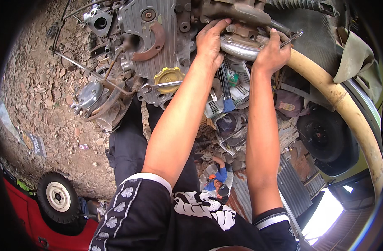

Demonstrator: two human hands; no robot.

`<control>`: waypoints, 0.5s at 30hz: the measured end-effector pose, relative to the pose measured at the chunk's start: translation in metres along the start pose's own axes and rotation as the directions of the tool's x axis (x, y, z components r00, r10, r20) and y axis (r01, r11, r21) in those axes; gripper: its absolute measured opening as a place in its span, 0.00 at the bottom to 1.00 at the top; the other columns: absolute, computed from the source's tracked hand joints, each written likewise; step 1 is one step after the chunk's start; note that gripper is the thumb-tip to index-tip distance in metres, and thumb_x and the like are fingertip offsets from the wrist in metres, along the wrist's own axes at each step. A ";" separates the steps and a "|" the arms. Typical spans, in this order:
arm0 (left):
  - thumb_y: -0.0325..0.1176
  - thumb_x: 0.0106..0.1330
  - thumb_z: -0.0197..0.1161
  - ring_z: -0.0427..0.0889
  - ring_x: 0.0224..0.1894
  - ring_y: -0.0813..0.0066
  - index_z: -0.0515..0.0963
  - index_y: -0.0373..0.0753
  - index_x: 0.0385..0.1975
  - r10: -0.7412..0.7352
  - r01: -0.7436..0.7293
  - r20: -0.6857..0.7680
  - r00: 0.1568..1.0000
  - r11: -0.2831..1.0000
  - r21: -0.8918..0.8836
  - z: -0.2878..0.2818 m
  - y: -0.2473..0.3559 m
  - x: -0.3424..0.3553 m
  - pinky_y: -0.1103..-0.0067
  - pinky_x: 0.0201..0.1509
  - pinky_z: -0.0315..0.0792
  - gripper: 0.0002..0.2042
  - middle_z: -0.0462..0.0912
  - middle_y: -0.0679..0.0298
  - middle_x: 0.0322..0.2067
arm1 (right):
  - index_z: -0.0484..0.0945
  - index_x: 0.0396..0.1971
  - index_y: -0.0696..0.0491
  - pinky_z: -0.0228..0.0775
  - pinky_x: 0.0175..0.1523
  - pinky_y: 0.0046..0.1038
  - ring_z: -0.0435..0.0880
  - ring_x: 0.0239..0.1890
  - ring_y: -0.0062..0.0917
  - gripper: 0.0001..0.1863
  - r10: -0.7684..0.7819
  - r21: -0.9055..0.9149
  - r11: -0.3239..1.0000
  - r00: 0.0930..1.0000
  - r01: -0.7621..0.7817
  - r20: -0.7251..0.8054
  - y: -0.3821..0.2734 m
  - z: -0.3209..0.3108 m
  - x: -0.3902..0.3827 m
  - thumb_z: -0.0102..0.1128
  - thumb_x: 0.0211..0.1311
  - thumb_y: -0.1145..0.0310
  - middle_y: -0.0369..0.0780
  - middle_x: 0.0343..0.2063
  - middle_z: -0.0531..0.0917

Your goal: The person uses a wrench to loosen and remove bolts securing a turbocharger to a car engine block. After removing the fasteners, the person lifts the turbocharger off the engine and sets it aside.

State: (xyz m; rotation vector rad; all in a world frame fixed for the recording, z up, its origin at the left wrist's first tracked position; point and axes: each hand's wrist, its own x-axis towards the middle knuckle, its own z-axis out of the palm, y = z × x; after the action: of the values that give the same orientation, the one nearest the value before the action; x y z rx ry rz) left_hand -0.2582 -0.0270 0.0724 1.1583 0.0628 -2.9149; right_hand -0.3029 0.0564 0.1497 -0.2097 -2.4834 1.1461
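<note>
Both of my arms reach up to a rounded silver-grey metal housing [241, 49] on the engine, just below a brown metal casting. My left hand [210, 42] grips the housing's left end, its thumb along the top edge. At the other end is my right hand [271, 53], closed, with a wrench [292, 37] sticking out past its right side. That hand's fingers are mostly hidden behind the part. A second wrench [168, 84] lies across the engine beside a yellow oil filler cap [169, 77].
A thick tan hose [325, 81] curves down the right side. Below the housing is a light plastic basket [237, 90] with tools. Round metal parts [91, 98] stand at left over rubble ground. A red vehicle's wheel [57, 196] is lower left. Another person [218, 182] is at lower centre.
</note>
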 end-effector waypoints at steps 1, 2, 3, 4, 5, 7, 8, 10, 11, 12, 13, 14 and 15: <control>0.30 0.63 0.72 0.85 0.40 0.72 0.86 0.32 0.41 0.021 -0.021 0.001 1.000 1.000 0.013 0.000 0.000 0.001 0.75 0.48 0.78 0.10 0.87 0.61 0.39 | 0.81 0.32 0.62 0.71 0.37 0.28 0.77 0.25 0.20 0.10 -0.001 0.009 1.000 1.000 0.001 -0.001 0.001 0.000 0.000 0.65 0.63 0.69 0.36 0.23 0.83; 0.30 0.63 0.72 0.85 0.40 0.72 0.86 0.32 0.42 0.042 -0.042 0.003 0.999 0.999 0.026 -0.001 -0.001 0.001 0.75 0.48 0.78 0.11 0.88 0.61 0.39 | 0.81 0.32 0.62 0.71 0.37 0.28 0.77 0.25 0.20 0.10 -0.002 0.018 1.000 1.000 0.002 -0.001 0.002 0.000 0.001 0.65 0.63 0.69 0.36 0.23 0.83; 0.30 0.63 0.72 0.85 0.40 0.72 0.86 0.32 0.42 0.063 -0.063 0.005 0.998 0.997 0.039 -0.001 -0.001 0.001 0.75 0.48 0.78 0.11 0.88 0.61 0.39 | 0.81 0.31 0.61 0.70 0.37 0.28 0.76 0.25 0.20 0.10 -0.003 0.028 1.000 1.000 0.003 -0.002 0.003 0.000 0.001 0.65 0.63 0.69 0.36 0.22 0.82; 0.31 0.63 0.73 0.84 0.40 0.73 0.86 0.31 0.42 0.075 -0.075 -0.005 0.997 0.995 0.069 -0.002 -0.001 0.001 0.75 0.48 0.77 0.11 0.88 0.61 0.39 | 0.81 0.31 0.61 0.70 0.37 0.28 0.76 0.25 0.20 0.10 0.001 0.029 1.000 1.000 -0.001 -0.002 0.003 0.000 0.001 0.65 0.63 0.69 0.36 0.22 0.82; 0.31 0.63 0.73 0.84 0.40 0.74 0.87 0.31 0.42 0.088 -0.086 -0.014 0.996 0.991 0.098 -0.002 -0.001 0.000 0.76 0.47 0.77 0.12 0.88 0.61 0.39 | 0.81 0.31 0.61 0.70 0.37 0.27 0.76 0.25 0.20 0.10 0.004 0.031 1.000 1.000 -0.004 -0.002 0.003 0.000 0.000 0.65 0.63 0.69 0.36 0.22 0.82; 0.32 0.63 0.73 0.83 0.39 0.75 0.87 0.30 0.42 0.131 -0.123 -0.037 0.991 0.978 0.170 -0.002 -0.002 -0.001 0.77 0.47 0.76 0.12 0.88 0.61 0.38 | 0.81 0.31 0.61 0.70 0.36 0.28 0.76 0.24 0.20 0.10 0.010 0.012 1.000 1.000 -0.010 -0.004 0.001 0.000 0.000 0.65 0.63 0.69 0.36 0.22 0.82; 0.32 0.62 0.74 0.83 0.39 0.76 0.87 0.30 0.41 0.160 -0.147 -0.049 0.986 0.966 0.212 -0.002 -0.002 -0.001 0.77 0.46 0.76 0.13 0.88 0.61 0.37 | 0.81 0.31 0.61 0.70 0.36 0.28 0.76 0.24 0.20 0.09 0.013 -0.008 1.000 1.000 -0.013 -0.005 -0.001 -0.001 0.000 0.65 0.63 0.69 0.36 0.22 0.82; 0.32 0.63 0.74 0.83 0.39 0.76 0.87 0.30 0.42 0.208 -0.183 -0.049 0.977 0.931 0.315 -0.004 -0.002 0.000 0.78 0.46 0.76 0.13 0.88 0.61 0.38 | 0.81 0.31 0.61 0.70 0.36 0.28 0.76 0.24 0.20 0.09 0.023 -0.036 0.999 1.000 -0.023 -0.010 -0.003 -0.001 -0.001 0.65 0.63 0.69 0.36 0.22 0.82; 0.30 0.63 0.74 0.84 0.40 0.75 0.87 0.30 0.43 0.225 -0.196 -0.037 0.974 0.906 0.375 -0.005 -0.001 0.001 0.78 0.48 0.76 0.13 0.88 0.61 0.39 | 0.81 0.31 0.61 0.70 0.36 0.28 0.76 0.24 0.20 0.09 0.031 -0.044 0.999 0.999 -0.031 -0.013 -0.004 -0.001 -0.001 0.65 0.63 0.69 0.36 0.22 0.82; 0.29 0.63 0.74 0.85 0.42 0.73 0.86 0.30 0.44 0.241 -0.207 -0.024 0.970 0.878 0.432 -0.006 0.000 0.001 0.78 0.49 0.76 0.13 0.88 0.61 0.40 | 0.81 0.31 0.61 0.70 0.36 0.28 0.76 0.24 0.21 0.09 0.038 -0.052 0.998 0.999 -0.039 -0.016 -0.004 -0.001 -0.001 0.65 0.63 0.69 0.36 0.22 0.82; 0.31 0.63 0.75 0.84 0.40 0.75 0.87 0.30 0.43 0.237 -0.205 -0.033 0.971 0.893 0.400 -0.006 0.000 0.001 0.79 0.47 0.75 0.13 0.88 0.62 0.38 | 0.81 0.31 0.61 0.70 0.36 0.28 0.77 0.24 0.21 0.09 0.032 -0.052 0.998 0.999 -0.032 -0.016 -0.004 -0.001 -0.001 0.65 0.63 0.69 0.36 0.22 0.82; 0.33 0.62 0.75 0.83 0.38 0.77 0.88 0.29 0.42 0.234 -0.203 -0.041 0.971 0.908 0.367 -0.004 0.000 0.000 0.79 0.46 0.75 0.14 0.89 0.63 0.36 | 0.81 0.31 0.61 0.71 0.36 0.29 0.77 0.24 0.21 0.09 0.025 -0.052 0.998 1.000 -0.026 -0.016 -0.004 -0.001 -0.001 0.65 0.63 0.69 0.37 0.22 0.82; 0.35 0.61 0.76 0.82 0.36 0.79 0.88 0.29 0.41 0.230 -0.201 -0.050 0.972 0.921 0.334 -0.003 -0.001 0.000 0.80 0.45 0.75 0.15 0.89 0.64 0.34 | 0.82 0.31 0.61 0.71 0.36 0.29 0.78 0.24 0.21 0.09 0.019 -0.051 0.998 1.000 -0.020 -0.016 -0.003 0.000 -0.001 0.65 0.62 0.69 0.37 0.22 0.83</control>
State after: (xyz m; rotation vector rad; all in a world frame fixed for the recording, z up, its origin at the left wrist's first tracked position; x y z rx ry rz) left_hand -0.2564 -0.0258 0.0706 1.2396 -0.5354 -2.7428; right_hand -0.3017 0.0543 0.1519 -0.2573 -2.5043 1.0852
